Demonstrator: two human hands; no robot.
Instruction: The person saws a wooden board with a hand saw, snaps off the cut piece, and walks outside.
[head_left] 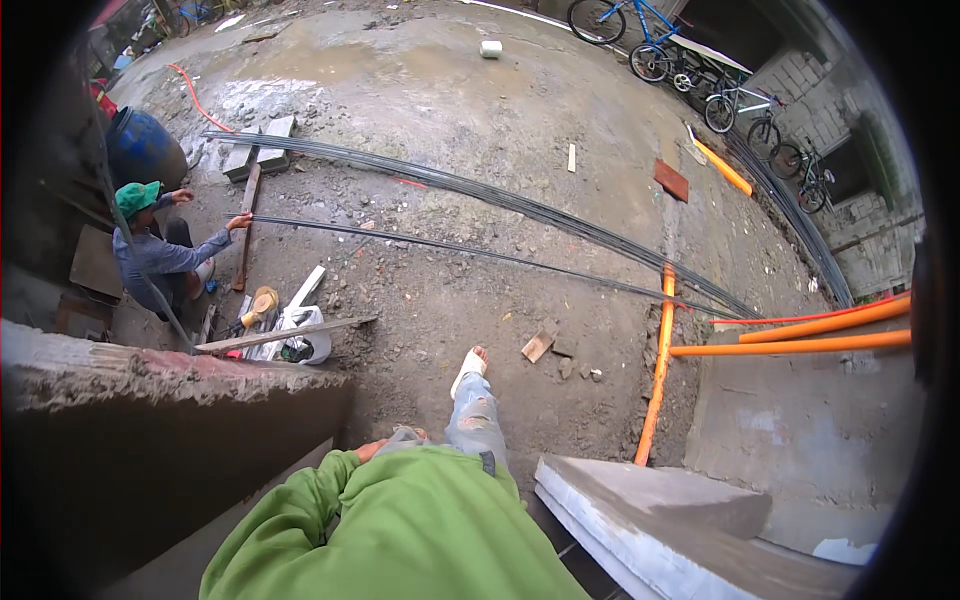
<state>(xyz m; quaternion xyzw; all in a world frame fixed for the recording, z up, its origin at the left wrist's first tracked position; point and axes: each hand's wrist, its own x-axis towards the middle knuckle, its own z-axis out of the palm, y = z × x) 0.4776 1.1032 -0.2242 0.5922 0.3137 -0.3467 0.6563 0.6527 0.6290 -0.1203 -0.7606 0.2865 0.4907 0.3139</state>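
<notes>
My left hand (370, 450) shows just past the green sleeve, beside my left thigh. Its fingers are mostly hidden, so I cannot make out whether it holds anything. My right hand is out of sight behind the green shirt. One leg in torn light-blue jeans (473, 425) reaches forward, its foot in a pale shoe or sandal (468, 370) on the muddy ground. Ahead of me, a bundle of long steel bars (480, 187) runs across the ground. Closer in lies a thinner set of bars (440, 246), with a crouching co-worker's hand (240, 221) at its left end.
The co-worker in a green cap (137, 198) crouches at left near a blue drum (145, 148). Concrete blocks (260, 150) prop the bars. A rough wall (150, 440) stands left of me, a concrete slab (640, 520) right. Orange pipes (657, 380) and bicycles (740, 105) are at right.
</notes>
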